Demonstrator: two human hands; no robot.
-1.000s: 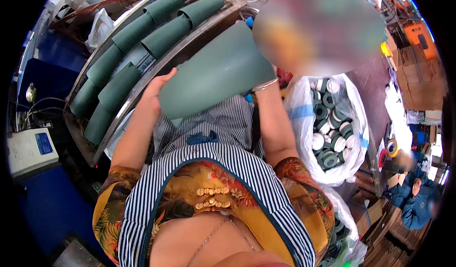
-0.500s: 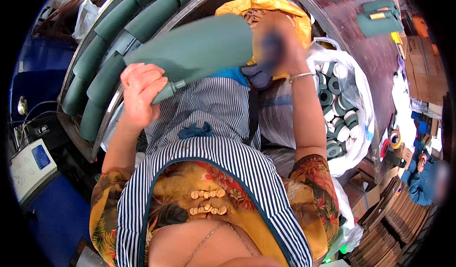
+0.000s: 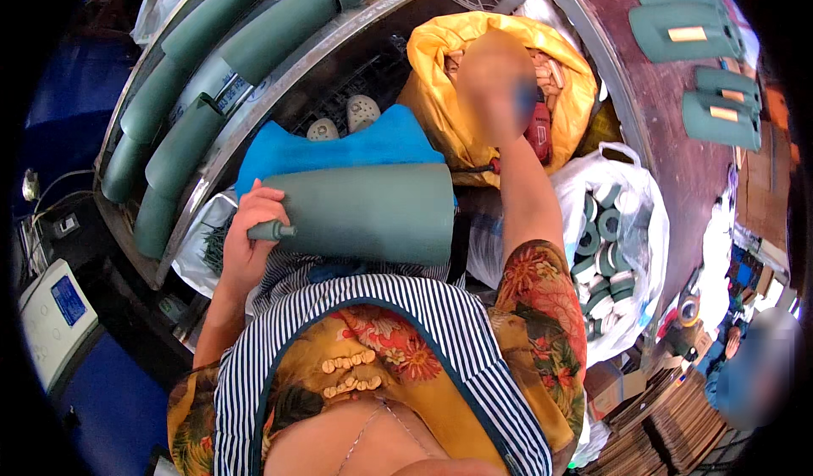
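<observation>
My left hand (image 3: pixel 252 232) is closed on the left end of a dark green tube (image 3: pixel 368 213), which lies level across my lap over a blue cloth (image 3: pixel 356 146). By its fingers a small stepped green rod (image 3: pixel 271 231) sticks out; I cannot tell whether it is part of the tube. My right hand (image 3: pixel 495 86) is over the mouth of a yellow bag (image 3: pixel 423 48) of small wooden pieces (image 3: pixel 555 74). Its fingers are smeared, so any hold is hidden. Beside that hand a red tool (image 3: pixel 539 133) shows in the bag.
Green tubes (image 3: pixel 279 35) lie in rows on the metal-edged bench at left. A white plastic bag (image 3: pixel 648 213) holds green and white rings (image 3: pixel 608 222). More green pieces with tan strips (image 3: pixel 686 34) lie on the dark tabletop at right. Another person (image 3: pixel 754 370) is at far right.
The tube has come down from its raised, tilted position and now lies level on my lap. My right hand has left its right end and moved over the yellow bag.
</observation>
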